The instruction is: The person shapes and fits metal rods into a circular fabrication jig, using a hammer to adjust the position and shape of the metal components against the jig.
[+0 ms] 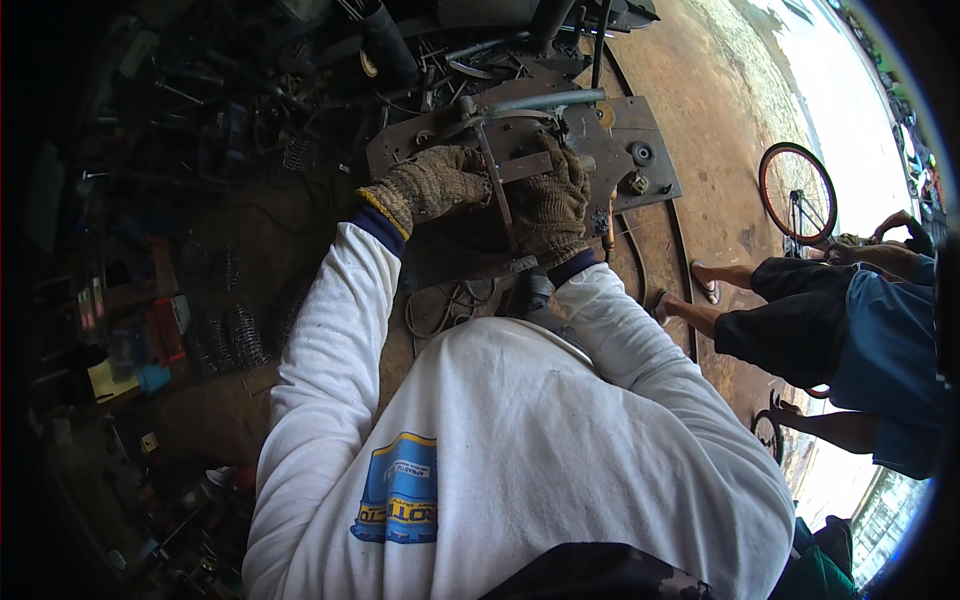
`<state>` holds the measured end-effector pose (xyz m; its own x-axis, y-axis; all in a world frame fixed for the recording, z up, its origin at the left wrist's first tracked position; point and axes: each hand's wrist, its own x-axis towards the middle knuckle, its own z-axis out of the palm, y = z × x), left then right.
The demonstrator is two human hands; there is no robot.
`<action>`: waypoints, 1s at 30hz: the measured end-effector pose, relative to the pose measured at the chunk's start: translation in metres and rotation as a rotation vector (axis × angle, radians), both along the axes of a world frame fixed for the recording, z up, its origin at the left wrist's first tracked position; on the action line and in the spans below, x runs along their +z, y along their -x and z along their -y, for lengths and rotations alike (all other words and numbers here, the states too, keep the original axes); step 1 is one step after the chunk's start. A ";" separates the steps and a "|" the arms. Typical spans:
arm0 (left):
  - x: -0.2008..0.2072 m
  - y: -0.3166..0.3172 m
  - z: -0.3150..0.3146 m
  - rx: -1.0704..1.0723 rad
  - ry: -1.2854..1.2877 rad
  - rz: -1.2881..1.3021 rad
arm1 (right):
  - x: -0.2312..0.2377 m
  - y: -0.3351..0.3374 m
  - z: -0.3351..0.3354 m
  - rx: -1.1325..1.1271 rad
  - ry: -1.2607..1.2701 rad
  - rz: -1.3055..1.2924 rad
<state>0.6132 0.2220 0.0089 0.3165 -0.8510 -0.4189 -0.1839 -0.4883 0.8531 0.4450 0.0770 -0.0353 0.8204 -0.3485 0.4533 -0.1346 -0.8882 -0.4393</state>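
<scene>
Both of my hands wear brown knitted work gloves over a rusty metal worktable (655,165). Between them stands a long, narrow flat metal bar (495,180), with a short rectangular metal plate (526,167) reaching from it toward the right. My left hand (440,185) is closed, its fingertips at the left side of the bar. My right hand (553,205) is curled beside the plate, which crosses in front of its fingers. Parts of the grip on both sides are hidden by the gloves. A grey-green pipe (545,101) lies just beyond my hands.
A tool with an orange handle (610,222) hangs at the table's right side. Cables (440,310) loop below the table. Dark clutter with coil springs (245,338) fills the left. At right, a person in a blue shirt (890,320) stands near a bicycle wheel (797,193).
</scene>
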 end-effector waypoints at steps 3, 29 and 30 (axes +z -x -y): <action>-0.010 -0.001 -0.001 0.050 0.025 -0.064 | -0.009 -0.003 0.002 -0.006 0.011 -0.031; 0.015 0.008 0.002 -0.037 -0.031 0.225 | -0.011 -0.003 0.004 0.004 0.010 -0.054; 0.015 0.006 0.003 -0.022 -0.047 0.109 | -0.010 -0.004 0.004 0.001 0.028 -0.035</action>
<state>0.6074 0.2190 0.0235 0.3437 -0.8384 -0.4230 -0.2855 -0.5225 0.8035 0.4494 0.0727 -0.0456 0.8365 -0.3351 0.4336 -0.1486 -0.9004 -0.4090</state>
